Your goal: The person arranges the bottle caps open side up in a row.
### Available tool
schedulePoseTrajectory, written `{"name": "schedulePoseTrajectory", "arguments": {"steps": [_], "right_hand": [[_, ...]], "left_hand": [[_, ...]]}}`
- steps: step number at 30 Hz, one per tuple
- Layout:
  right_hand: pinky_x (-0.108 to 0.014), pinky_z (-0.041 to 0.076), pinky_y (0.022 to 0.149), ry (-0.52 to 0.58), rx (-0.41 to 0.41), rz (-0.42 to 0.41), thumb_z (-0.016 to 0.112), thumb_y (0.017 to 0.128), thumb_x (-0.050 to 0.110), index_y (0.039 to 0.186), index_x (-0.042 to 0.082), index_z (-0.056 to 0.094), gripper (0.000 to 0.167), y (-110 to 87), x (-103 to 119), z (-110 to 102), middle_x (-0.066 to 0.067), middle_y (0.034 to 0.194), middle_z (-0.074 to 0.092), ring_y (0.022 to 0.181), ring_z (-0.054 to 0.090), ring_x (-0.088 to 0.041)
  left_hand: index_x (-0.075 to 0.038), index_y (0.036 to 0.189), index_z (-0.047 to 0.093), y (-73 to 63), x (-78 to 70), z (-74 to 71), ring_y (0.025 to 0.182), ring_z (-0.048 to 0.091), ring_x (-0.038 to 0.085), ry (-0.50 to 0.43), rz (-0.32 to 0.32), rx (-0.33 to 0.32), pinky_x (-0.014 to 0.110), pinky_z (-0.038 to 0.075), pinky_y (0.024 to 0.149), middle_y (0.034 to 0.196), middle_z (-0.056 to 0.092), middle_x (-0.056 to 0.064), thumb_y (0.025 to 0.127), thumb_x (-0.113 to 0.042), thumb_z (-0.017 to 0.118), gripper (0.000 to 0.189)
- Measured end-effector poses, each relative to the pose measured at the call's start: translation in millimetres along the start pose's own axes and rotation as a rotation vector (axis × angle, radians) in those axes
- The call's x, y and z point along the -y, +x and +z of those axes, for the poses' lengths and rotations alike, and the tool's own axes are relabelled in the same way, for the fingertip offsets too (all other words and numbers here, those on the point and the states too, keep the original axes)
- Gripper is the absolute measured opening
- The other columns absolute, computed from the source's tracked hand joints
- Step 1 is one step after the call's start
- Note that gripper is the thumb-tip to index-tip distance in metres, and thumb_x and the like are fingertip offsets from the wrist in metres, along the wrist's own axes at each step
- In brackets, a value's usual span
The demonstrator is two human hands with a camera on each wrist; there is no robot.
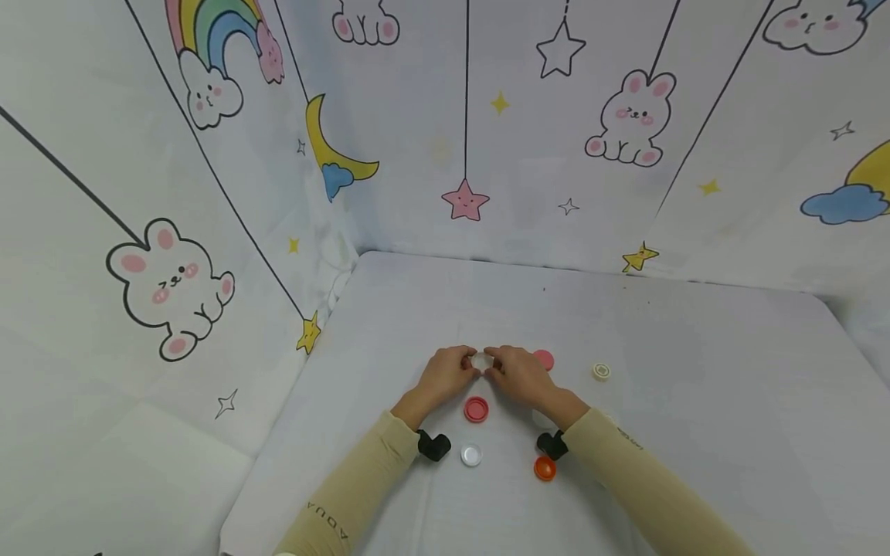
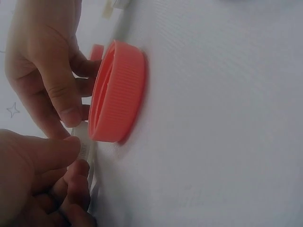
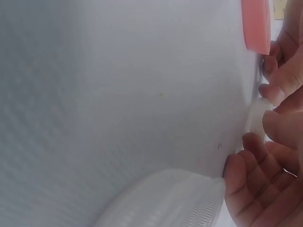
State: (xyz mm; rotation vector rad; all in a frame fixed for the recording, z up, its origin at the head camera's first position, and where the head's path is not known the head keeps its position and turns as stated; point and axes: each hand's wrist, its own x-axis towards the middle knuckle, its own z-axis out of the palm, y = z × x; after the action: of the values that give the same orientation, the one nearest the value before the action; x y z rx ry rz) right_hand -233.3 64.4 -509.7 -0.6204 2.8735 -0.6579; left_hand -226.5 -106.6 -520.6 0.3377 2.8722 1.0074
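Note:
A whitish translucent bottle cap is held between both hands just above or on the white table. My left hand pinches its left side between thumb and fingers. From the other side my right hand pinches it the same way. The left wrist view shows the thumbs and fingertips meeting at the pale cap, whose far side the fingers hide. A red ribbed cap lies on the table just in front of the hands. Partly behind the right hand is a pinkish-red cap.
A small white cap and an orange cap lie nearer the body. Under the right wrist a white cap is partly covered. Off to the right sits a cream cap. Printed cloth walls border the table.

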Motion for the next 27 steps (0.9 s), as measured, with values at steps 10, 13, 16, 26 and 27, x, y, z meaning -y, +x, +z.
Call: {"name": "schedulePoseTrajectory", "arguments": {"steps": [10,13,16,26,27], "right_hand": [[-0.026,0.045,0.063,-0.008,-0.005,-0.004,0.072,0.089,0.018,0.128,0.009,0.064,0.041,0.3,-0.1,1.6,0.002,0.080,0.060,0.069,0.051,-0.013],[-0.026,0.044,0.062,-0.017,-0.004,-0.007,0.071,0.090,0.018,0.128,0.009,0.064,0.040,1.0,-0.4,2.5,0.003,0.079,0.059,0.068,0.051,-0.013],[-0.026,0.044,0.061,-0.018,-0.006,-0.008,0.071,0.090,0.017,0.127,0.009,0.065,0.039,1.6,-0.2,2.6,0.002,0.079,0.059,0.068,0.050,-0.013],[-0.026,0.043,0.060,-0.018,-0.015,-0.008,0.071,0.089,0.018,0.126,0.009,0.066,0.038,1.0,-0.4,3.6,0.003,0.079,0.058,0.067,0.050,-0.012],[-0.026,0.043,0.060,-0.015,-0.015,-0.010,0.071,0.090,0.017,0.126,0.009,0.065,0.038,1.1,-0.5,3.7,0.003,0.079,0.058,0.067,0.050,-0.012]], "left_hand": [[-0.001,0.118,0.066,0.1,0.7,-0.6,0.064,0.050,0.006,0.002,-0.005,0.013,0.023,0.042,0.062,0.073,0.060,-0.005,0.086,-0.015,0.074,0.036],[-0.002,0.119,0.066,0.1,0.9,-0.3,0.064,0.050,0.006,0.005,-0.012,0.018,0.022,0.042,0.062,0.073,0.059,-0.005,0.087,-0.016,0.074,0.036],[-0.002,0.119,0.066,-0.4,0.7,-1.0,0.064,0.049,0.006,0.002,-0.012,0.021,0.023,0.042,0.062,0.073,0.059,-0.005,0.087,-0.016,0.074,0.036],[-0.002,0.117,0.067,0.3,1.8,1.8,0.066,0.051,0.007,0.009,-0.012,0.014,0.023,0.043,0.063,0.074,0.060,-0.004,0.087,-0.013,0.074,0.033],[-0.001,0.117,0.067,0.3,2.2,1.9,0.067,0.051,0.007,0.006,-0.012,0.011,0.023,0.044,0.064,0.075,0.061,-0.004,0.087,-0.012,0.074,0.033]]}}
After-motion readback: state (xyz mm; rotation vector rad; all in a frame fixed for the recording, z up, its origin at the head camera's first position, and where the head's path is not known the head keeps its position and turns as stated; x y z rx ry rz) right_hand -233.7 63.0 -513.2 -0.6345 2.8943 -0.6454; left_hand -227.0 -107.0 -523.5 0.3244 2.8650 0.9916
